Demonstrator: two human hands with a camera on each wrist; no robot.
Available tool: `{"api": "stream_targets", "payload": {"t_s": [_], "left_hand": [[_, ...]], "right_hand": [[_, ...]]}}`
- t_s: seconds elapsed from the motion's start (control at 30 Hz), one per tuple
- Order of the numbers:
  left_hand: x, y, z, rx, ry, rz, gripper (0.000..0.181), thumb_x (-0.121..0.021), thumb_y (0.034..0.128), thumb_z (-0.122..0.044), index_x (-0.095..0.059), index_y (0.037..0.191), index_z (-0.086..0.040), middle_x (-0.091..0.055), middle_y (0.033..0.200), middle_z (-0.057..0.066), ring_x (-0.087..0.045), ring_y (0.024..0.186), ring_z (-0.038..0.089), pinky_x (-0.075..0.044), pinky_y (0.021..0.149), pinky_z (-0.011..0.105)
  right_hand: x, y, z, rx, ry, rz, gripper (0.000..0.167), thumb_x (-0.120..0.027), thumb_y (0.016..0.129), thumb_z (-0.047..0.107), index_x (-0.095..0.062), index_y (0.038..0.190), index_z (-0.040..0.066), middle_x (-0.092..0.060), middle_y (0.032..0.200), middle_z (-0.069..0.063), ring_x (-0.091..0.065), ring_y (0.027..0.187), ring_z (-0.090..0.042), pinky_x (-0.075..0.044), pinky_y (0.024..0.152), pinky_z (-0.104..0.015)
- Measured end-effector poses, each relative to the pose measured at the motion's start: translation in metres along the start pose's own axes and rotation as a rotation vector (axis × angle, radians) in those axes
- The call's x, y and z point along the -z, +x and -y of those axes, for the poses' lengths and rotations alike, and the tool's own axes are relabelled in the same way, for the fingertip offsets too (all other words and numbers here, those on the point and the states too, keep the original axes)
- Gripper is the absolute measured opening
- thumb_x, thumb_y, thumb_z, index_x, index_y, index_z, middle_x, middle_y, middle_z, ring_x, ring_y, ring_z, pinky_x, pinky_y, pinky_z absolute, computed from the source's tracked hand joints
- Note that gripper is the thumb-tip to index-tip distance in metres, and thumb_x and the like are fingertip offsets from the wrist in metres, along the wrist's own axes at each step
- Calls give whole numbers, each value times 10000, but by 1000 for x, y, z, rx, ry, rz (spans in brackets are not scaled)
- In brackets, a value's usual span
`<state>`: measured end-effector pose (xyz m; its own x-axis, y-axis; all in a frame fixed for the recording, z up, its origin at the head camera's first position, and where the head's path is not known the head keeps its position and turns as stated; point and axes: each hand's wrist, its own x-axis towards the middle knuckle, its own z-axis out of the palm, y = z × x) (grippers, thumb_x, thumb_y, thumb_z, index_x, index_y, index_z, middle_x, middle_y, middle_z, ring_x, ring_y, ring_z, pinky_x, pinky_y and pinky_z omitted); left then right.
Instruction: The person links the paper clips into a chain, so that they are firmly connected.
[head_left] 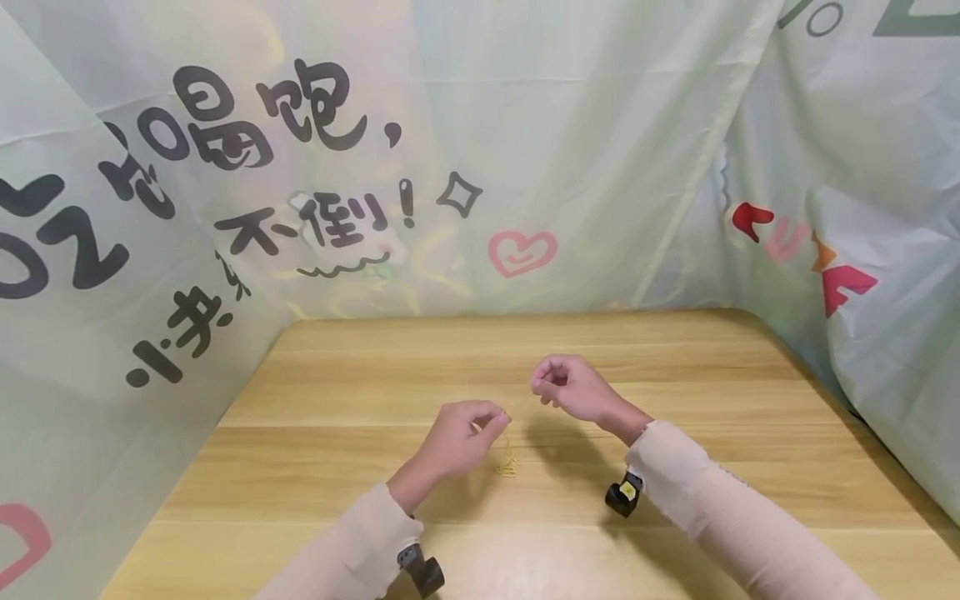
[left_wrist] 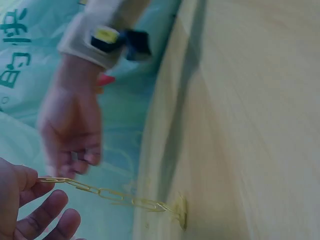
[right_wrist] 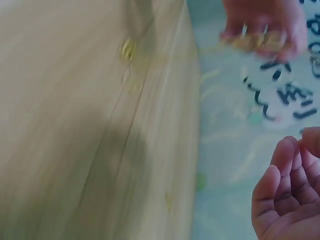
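Note:
A thin chain of gold paper clips (left_wrist: 100, 191) hangs from my left hand (head_left: 463, 437), which pinches its upper end between thumb and forefinger. The chain's lower end lies bunched on the wooden table (head_left: 337, 492). In the left wrist view, the other fingers of that hand stand loosely apart. My right hand (head_left: 573, 387) is raised farther back and to the right, apart from the chain. Its fingers are loosely bent and the thumb is close to the forefinger; I see nothing between them. The right wrist view is blurred around the chain.
Printed cloth (head_left: 450, 125) with dark lettering and hearts hangs behind the table and along both sides. A small black camera (head_left: 624, 496) sits on the right wrist, and another black camera (head_left: 423, 571) is on the left wrist.

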<state>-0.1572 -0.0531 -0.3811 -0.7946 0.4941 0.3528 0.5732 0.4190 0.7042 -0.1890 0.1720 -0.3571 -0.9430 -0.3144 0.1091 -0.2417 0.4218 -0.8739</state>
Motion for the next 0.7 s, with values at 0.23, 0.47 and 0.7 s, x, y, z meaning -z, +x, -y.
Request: {"api": "stream_targets", "payload": {"t_s": [0.23, 0.47, 0.7], "left_hand": [[1, -15, -10, 3, -87, -61, 205, -567, 981, -181, -727, 989, -53, -723, 977, 65, -664, 870, 195, -541, 722, 266], [1, -42, -15, 63, -224, -53, 233, -548, 994, -173, -714, 1033, -15, -705, 1081, 103, -668, 995, 253, -531, 863, 316], [-6, -64, -13, 150, -437, -118, 239, -528, 996, -125, -681, 940, 49, -666, 1123, 206, -635, 1051, 273, -493, 931, 320]], "right_hand": [[17, 13, -30, -37, -172, -72, 119, -571, 941, 45, -620, 1024, -24, -646, 875, -170, -620, 759, -279, -503, 620, -330], [27, 26, -58, -94, -312, -62, 198, -544, 937, 59, -637, 1075, -50, -655, 962, -126, -615, 892, -255, -523, 763, -399], [19, 37, -62, -146, -343, 104, 183, -593, 948, 102, -621, 1084, -18, -670, 892, -89, -640, 758, -205, -533, 678, -360]]}}
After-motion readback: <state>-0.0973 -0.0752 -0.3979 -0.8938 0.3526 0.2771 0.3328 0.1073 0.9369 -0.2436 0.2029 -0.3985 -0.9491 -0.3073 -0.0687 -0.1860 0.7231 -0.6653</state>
